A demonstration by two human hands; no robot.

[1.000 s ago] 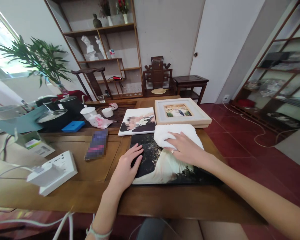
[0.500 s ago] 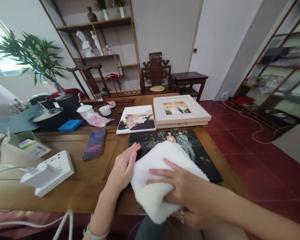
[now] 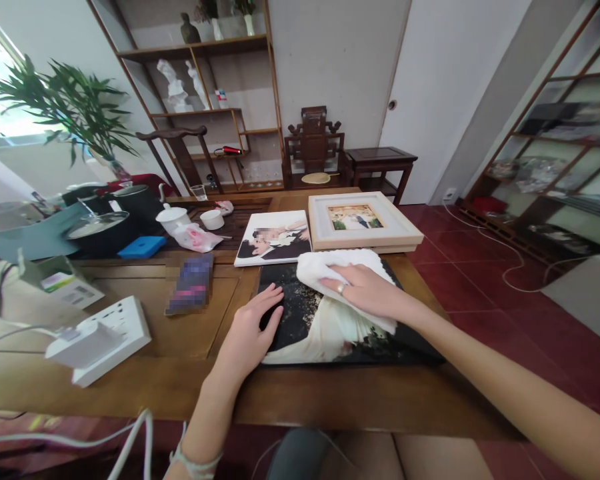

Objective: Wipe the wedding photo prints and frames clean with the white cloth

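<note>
I note the cloth [image 3: 314,268], gripped under my right hand [image 3: 363,290], has shifted from near edge to far side of the photo [image 3: 291,325] beneath it, taking the wiping there, my left hand [image 3: 250,331] flat and empty.

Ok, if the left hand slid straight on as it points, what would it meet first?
Probably the left edge of the white cloth under the right hand. The left hand points across the dark photo print towards it, though the exact line is uncertain.
</note>
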